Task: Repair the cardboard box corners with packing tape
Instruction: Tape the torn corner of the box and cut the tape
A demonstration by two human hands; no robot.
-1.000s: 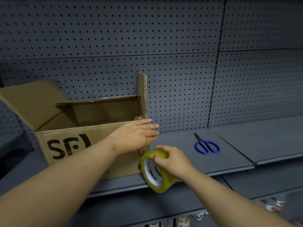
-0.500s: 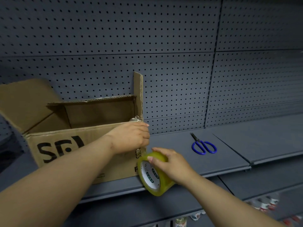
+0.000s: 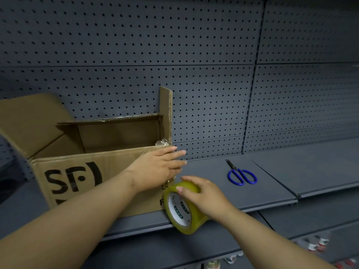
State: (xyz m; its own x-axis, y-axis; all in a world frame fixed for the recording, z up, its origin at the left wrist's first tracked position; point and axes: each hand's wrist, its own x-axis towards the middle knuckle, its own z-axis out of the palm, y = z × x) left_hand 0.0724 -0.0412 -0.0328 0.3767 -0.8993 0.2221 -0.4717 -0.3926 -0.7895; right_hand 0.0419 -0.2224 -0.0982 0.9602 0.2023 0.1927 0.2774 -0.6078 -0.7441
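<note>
Open cardboard box (image 3: 101, 171), yellowish tape roll (image 3: 184, 208)

Brown box (image 3: 116, 167), yellowish tape roll (image 3: 186, 210), blue-handled scissors (image 3: 241, 176), grey shelf (image 3: 272, 171).

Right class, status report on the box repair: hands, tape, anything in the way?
Left hand flat on box corner. Right hand gripping tape roll beside it. Scissors clear on shelf.

The cardboard box (image 3: 93, 167) fills the left of the shelf (image 3: 213, 193), its upright flap (image 3: 166, 111) close to the pegboard wall (image 3: 194, 55) behind. At its near right corner the left hand (image 3: 159, 167) and the right hand (image 3: 202, 197) with the tape roll (image 3: 182, 210) crowd the shelf edge. Right of them the shelf lies open up to the blue scissors (image 3: 241, 174), with bare shelf farther right and free air above.
</note>
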